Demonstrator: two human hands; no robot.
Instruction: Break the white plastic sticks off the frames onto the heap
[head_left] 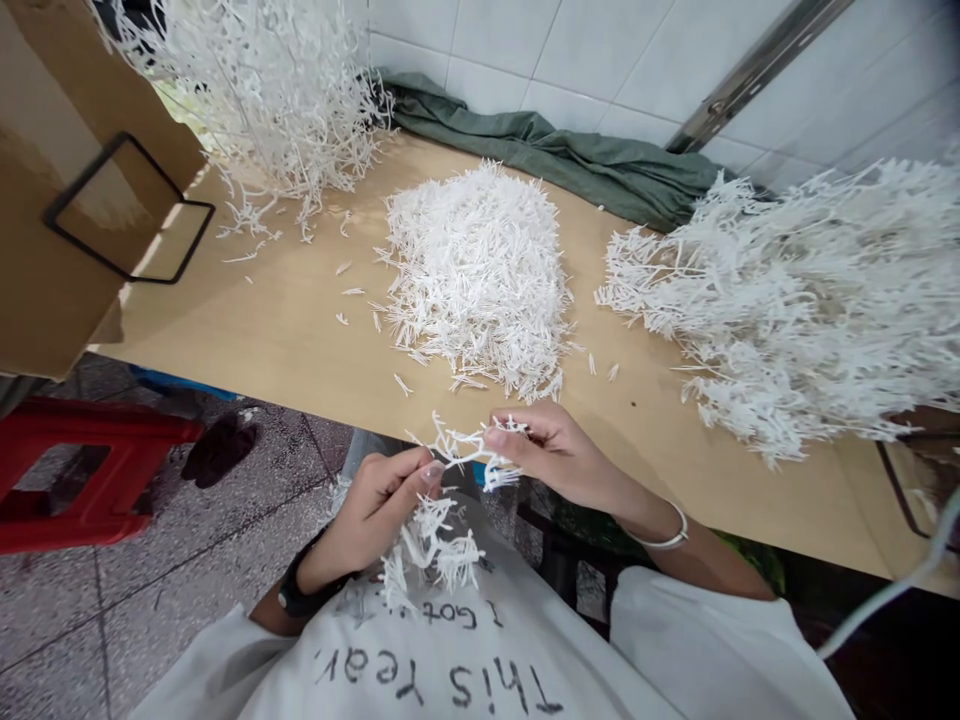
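Both hands [394, 500] [562, 455] pinching a white branched sprig [465, 450] near the tabletop's edge [300, 395]

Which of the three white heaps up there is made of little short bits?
The middle heap: its pieces are short and loose. The left heap and right heap are tangles of longer, branching strands.

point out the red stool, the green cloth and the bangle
red stool [112, 437], head view, on its top edge
green cloth [555, 155], head view, middle of its length
bangle [679, 541], head view, its lower outer part
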